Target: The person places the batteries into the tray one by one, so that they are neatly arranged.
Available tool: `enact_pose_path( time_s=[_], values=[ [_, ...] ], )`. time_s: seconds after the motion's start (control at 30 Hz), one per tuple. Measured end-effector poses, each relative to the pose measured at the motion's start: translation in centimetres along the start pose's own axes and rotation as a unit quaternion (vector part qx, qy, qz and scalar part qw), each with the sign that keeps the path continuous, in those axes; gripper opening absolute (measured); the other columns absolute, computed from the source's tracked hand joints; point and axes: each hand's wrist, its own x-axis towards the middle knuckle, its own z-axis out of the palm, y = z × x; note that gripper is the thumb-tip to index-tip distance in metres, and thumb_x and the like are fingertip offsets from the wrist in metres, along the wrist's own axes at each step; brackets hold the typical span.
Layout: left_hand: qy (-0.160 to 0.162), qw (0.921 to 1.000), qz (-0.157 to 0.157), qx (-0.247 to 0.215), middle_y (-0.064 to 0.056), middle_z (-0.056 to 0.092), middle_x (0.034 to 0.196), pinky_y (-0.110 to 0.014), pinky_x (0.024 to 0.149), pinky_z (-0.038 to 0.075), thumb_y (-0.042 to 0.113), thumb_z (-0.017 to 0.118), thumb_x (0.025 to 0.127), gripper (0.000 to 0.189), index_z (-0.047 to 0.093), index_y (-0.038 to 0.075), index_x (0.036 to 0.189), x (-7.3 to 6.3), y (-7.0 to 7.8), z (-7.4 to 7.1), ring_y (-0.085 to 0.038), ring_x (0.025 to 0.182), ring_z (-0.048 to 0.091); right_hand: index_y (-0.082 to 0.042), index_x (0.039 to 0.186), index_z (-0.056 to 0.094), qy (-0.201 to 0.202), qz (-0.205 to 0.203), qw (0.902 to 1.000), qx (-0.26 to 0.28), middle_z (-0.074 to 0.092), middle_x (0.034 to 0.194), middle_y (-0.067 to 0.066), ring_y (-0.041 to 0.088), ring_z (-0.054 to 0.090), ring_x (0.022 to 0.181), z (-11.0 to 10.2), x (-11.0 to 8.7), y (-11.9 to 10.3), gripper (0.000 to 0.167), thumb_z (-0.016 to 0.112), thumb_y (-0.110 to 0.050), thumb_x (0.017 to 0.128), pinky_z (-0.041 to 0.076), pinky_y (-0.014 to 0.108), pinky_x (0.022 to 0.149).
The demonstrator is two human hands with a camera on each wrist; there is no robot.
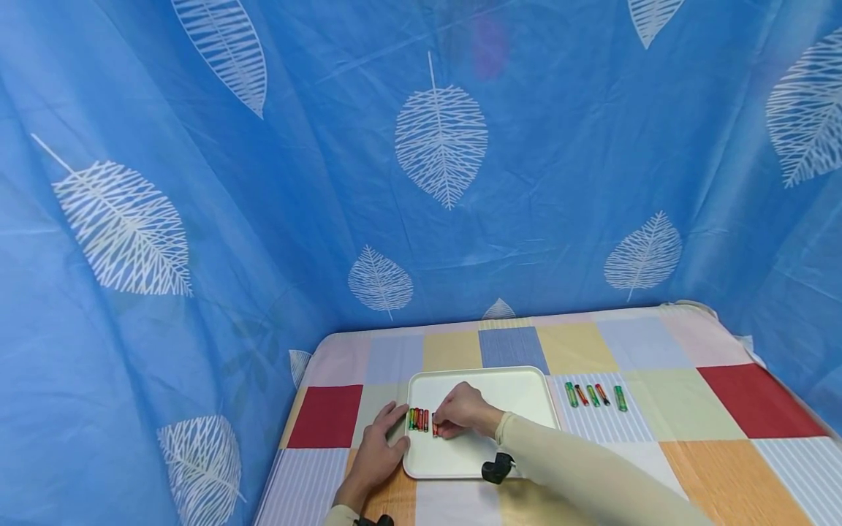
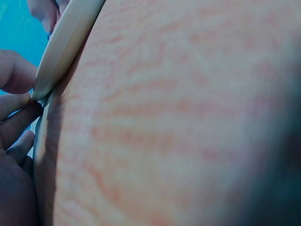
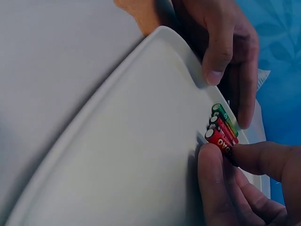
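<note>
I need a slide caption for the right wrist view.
Right hand pinches a red battery beside other batteries in a white tray.

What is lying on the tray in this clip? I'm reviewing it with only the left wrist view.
Observer: A short row of red and green batteries, along the left side of the pale tray.
Operator: Is the right hand holding anything?
Observer: Yes, the right hand pinches a red battery between thumb and fingers.
Operator: Anything off the tray?
Observer: Five more batteries lie on the patchwork tablecloth, right of the tray.
</note>
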Motion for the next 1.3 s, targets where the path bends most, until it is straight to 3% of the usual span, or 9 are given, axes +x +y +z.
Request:
enact_pose_path(
  time_s=[0.53, 0.97, 1.3],
  values=[
    [0.002, 1.0, 0.0, -0.003, -0.028, 0.046, 0.167, -0.077, 0.122, 0.033, 0.008, 0.073, 0.092, 0.06, 0.066, 0.009, 0.151, 0.2, -0.1, 0.0, -0.055, 0.153, 0.044, 0.007, 0.085, 0.076, 0.024, 0.023, 0.9991, 0.025, 0.078, 0.071, 0.018, 0.01, 0.072, 0.053, 0.3, 0.4, -1.0, 0.003, 0.078, 0.006, 0.086, 0.065, 0.028, 0.059],
    [0.001, 0.9999, -0.005, -0.01, -0.029, 0.046, 0.167, -0.078, 0.123, 0.032, 0.008, 0.073, 0.092, 0.059, 0.066, 0.009, 0.151, 0.0, 0.0, 0.0, -0.056, 0.153, 0.044, 0.009, 0.091, 0.074, 0.006, 0.039, 0.9952, 0.089, 0.078, 0.075, 0.017, 0.013, 0.074, 0.058, 0.6, 0.7, -0.3, 0.006, 0.07, 0.006, 0.087, 0.067, 0.029, 0.063],
    [0.001, 1.0, 0.002, -0.004, -0.03, 0.047, 0.166, -0.073, 0.124, 0.035, 0.007, 0.073, 0.092, 0.06, 0.066, 0.008, 0.151, 0.0, 0.0, 0.0, -0.056, 0.154, 0.044, 0.011, 0.093, 0.075, -0.005, 0.037, 0.9947, 0.096, 0.078, 0.074, 0.014, 0.013, 0.074, 0.059, 0.3, 0.6, 0.3, 0.013, 0.068, 0.003, 0.086, 0.067, 0.029, 0.063]
  ],
)
